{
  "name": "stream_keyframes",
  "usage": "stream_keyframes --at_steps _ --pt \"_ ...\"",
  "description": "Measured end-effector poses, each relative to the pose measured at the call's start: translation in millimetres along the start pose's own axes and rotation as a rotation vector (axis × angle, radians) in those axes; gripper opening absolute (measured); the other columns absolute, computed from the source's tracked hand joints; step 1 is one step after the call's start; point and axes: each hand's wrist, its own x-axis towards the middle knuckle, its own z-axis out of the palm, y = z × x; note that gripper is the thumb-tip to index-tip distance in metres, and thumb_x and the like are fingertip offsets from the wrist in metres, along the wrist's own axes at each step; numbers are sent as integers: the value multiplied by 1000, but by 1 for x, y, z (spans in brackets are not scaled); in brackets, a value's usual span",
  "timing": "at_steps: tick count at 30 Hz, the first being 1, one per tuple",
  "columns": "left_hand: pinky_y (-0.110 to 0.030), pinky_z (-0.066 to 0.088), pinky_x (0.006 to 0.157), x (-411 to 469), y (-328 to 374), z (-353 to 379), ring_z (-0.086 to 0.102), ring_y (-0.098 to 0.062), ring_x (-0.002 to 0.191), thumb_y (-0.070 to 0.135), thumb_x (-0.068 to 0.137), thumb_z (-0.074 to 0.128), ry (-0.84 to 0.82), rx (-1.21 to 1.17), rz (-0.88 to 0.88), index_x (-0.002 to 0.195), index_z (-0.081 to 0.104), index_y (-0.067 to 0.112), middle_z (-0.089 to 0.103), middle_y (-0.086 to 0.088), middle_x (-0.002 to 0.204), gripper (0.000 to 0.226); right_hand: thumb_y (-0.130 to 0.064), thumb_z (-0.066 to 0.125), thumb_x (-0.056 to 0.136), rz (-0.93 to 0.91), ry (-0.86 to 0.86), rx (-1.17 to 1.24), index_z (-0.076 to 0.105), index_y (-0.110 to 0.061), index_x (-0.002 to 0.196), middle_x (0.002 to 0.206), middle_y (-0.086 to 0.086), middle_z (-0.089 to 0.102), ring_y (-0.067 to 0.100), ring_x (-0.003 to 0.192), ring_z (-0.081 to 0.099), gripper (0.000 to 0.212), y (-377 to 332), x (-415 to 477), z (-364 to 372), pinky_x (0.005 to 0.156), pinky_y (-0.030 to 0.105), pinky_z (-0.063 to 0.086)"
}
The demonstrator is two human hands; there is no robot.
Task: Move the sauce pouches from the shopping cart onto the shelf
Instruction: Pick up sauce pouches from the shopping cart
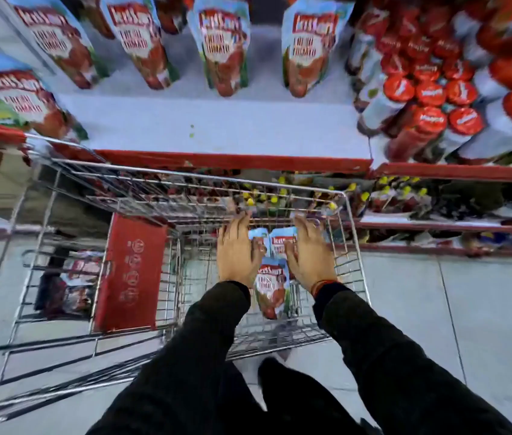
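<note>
Three blue and red tomato sauce pouches lie in the wire shopping cart (353, 246). The nearest pouch (272, 288) lies between my wrists. Two more pouches (281, 241) lie beyond it, between my hands. My left hand (236, 251) is down inside the cart, fingers spread, its thumb touching the left far pouch. My right hand (309, 252) is spread too, its thumb on the right far pouch. Neither hand has a pouch lifted. Several matching pouches (223, 45) stand upright on the white shelf (217, 127) above the cart.
Red-capped sauce bottles (430, 92) crowd the shelf's right part. A red child-seat flap (132, 271) stands in the cart at the left, with dark packets (72, 284) behind it. A lower shelf (436, 227) holds yellow-capped bottles. Grey tiled floor lies to the right.
</note>
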Motion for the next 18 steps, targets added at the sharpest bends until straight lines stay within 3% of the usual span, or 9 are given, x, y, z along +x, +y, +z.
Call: stream_keyframes --at_steps 3,5,9,12,15,18 --pt "-46 45 107 1 -36 46 47 -33 129 26 99 43 -175 -128 -219 144 38 10 45 -15 146 47 -34 38 102 156 -217 31 47 -13 140 152 14 42 34 133 49 45 23 5 38 104 43 48" --pt "-45 49 103 0 -61 80 54 -38 120 22 97 49 -330 -223 -382 129 54 8 56 -17 133 35 -33 43 101 255 -315 89 57 -13 128 132 16 59 35 116 61 36 38 7 64 93 37 52" --pt "-40 50 99 2 -82 112 60 -38 114 30 98 48 -497 -274 -496 122 62 9 65 -16 128 34 -23 50 100 320 -435 135 58 -14 135 123 19 69 36 112 64 38 55 16 93 92 35 51" --pt "-44 51 98 5 -83 118 60 -43 113 39 89 46 -474 -327 -523 117 64 4 66 -23 122 48 -19 55 98 395 -363 227 69 -8 123 119 17 72 34 111 65 30 63 19 102 88 31 48" --pt "-41 51 90 3 -88 115 64 -41 106 28 95 54 -433 -309 -517 104 67 1 70 -23 112 32 -21 61 96 484 -301 321 73 -8 98 91 16 68 27 91 63 18 69 16 108 74 25 38" --pt "-38 53 82 -7 -94 103 67 -36 97 21 95 59 -372 -403 -492 98 65 1 73 -21 103 22 -27 62 95 558 -284 366 74 -1 101 99 16 74 31 96 68 29 67 8 108 78 29 47"
